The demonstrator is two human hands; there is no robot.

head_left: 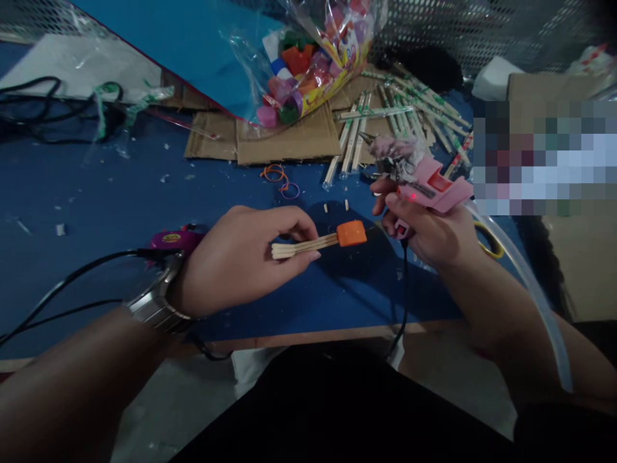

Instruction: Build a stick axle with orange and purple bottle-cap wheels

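Note:
Between the thumb and fingers of my left hand is a small bundle of wooden chopsticks. At its right end sits an orange plastic block, apart from both hands. My right hand is wrapped round a pink hot glue gun, its metal nozzle pointing up and left. A red light glows on the gun, and a clear glue stick trails from its back. The black cord with a switch hangs below that hand. Near my left wrist lies a purple object, partly hidden.
Wrapped chopsticks lie scattered at the back, beside flattened cardboard. A clear bag of colourful plastic pieces rests there too. Orange and purple bands and small wood bits lie mid-table. Black cables run along the left; a cardboard box stands right.

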